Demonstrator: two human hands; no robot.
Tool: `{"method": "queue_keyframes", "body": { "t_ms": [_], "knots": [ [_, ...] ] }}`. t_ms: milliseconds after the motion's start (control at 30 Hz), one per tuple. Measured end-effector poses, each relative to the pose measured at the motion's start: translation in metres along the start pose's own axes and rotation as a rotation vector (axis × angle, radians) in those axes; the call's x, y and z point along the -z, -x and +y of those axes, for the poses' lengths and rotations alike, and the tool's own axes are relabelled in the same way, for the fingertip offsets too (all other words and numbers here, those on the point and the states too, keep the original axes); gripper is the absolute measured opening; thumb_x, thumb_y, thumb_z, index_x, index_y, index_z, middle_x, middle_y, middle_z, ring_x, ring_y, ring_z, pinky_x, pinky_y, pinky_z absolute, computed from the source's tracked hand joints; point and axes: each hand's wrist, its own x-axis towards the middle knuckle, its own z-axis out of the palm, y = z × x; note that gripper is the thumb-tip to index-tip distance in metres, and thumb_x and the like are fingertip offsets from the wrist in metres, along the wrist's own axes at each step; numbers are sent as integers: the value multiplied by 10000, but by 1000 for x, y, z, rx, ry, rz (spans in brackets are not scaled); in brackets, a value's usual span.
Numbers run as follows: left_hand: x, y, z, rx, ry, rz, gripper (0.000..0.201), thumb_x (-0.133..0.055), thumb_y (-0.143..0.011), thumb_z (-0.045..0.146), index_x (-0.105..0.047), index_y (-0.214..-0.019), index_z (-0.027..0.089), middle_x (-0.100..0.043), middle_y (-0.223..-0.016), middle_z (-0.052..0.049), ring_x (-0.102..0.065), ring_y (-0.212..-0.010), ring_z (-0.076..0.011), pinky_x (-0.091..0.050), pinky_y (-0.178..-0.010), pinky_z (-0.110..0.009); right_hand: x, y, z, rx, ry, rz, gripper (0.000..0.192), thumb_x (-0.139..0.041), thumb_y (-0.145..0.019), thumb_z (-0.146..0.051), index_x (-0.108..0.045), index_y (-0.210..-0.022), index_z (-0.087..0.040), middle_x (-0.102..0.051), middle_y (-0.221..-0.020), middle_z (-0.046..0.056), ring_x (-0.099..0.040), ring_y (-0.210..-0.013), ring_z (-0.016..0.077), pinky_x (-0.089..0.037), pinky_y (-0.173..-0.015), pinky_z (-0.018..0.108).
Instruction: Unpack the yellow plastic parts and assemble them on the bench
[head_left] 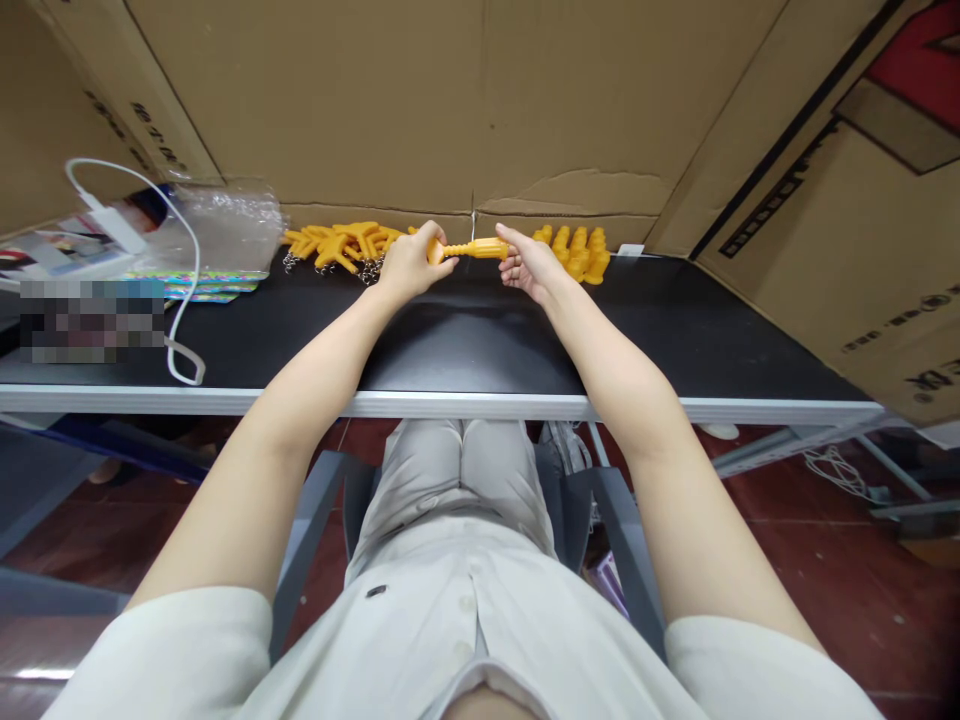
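Both hands hold a yellow-orange ridged plastic piece (487,248) level above the black tabletop, near the back. My left hand (409,268) is closed around its left end, with thumb and fingers hiding part of it. At the other end, the thumb and fingers of my right hand (534,268) pinch the wider, smooth part. Left of my left hand lies a pile of yellow-orange branching pieces (330,245) with small metal chains (371,270). Several yellow-orange ridged pieces (581,252) stand upright in rows just beyond my right hand.
Cardboard panels (390,100) wall in the back and right of the black table (480,345). At left lie a clear plastic bag (232,225), colourful flat packets (217,285) and a white cable (196,270). A small white piece (631,250) sits at the back right.
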Motion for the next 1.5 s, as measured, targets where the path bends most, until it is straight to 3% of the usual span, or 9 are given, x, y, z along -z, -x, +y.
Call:
{"method": "queue_keyframes", "body": {
  "t_ms": [100,267,500,667,900,1133,1500],
  "knots": [
    [0,-1,-1,-3,-6,4,333,-840,-863,268,-711,-1166,220,-754,-923,-75,-755,-1054,-333,-563,-1073,-418,0,-1,0,-1,4,1,545,-874,-963,-609,-533,-769,-230,-550,-550,-48,-504,-439,74,-475,-469,167],
    [-2,-3,-5,-45,-18,15,372,-847,-858,291,-711,-1197,220,-747,-906,-71,-746,-1101,-342,-562,-1078,-406,-1,2,-2,-27,4,20,510,-803,-1039,-557,-541,-754,-225,-555,-545,-37,-486,-438,72,-446,-459,164],
    [9,4,15,30,-229,-84,433,-744,-980,351,-683,-1377,187,-781,-1132,-144,-736,-1200,-367,-542,-1102,-428,-3,3,-2,-62,-23,33,519,-759,-1075,-527,-527,-731,-214,-554,-530,-44,-472,-414,55,-431,-472,159],
    [12,6,21,31,-259,-103,470,-727,-992,365,-668,-1424,189,-781,-1154,-152,-724,-1219,-376,-539,-1098,-438,-3,4,-3,-73,-30,25,530,-722,-1100,-522,-513,-721,-217,-535,-524,-49,-473,-417,59,-427,-474,167],
    [14,7,26,64,-273,-114,464,-725,-998,359,-663,-1421,179,-774,-1178,-161,-714,-1231,-378,-530,-1102,-440,-4,9,-6,-89,-43,33,511,-722,-1102,-534,-514,-755,-221,-511,-535,-60,-476,-432,63,-426,-484,168],
    [8,6,19,23,-200,-84,460,-741,-965,340,-681,-1394,185,-771,-1065,-106,-728,-1130,-335,-554,-1052,-416,-4,6,-3,-117,-40,35,525,-700,-1107,-566,-511,-763,-218,-511,-533,-59,-474,-431,59,-420,-486,162],
    [9,7,25,41,-277,-73,424,-712,-994,306,-690,-1405,204,-784,-1203,-143,-738,-1195,-364,-549,-1087,-444,-4,11,-6,-139,-65,11,508,-655,-1135,-524,-505,-753,-224,-513,-539,-51,-481,-452,78,-442,-509,177]
  ]
}}
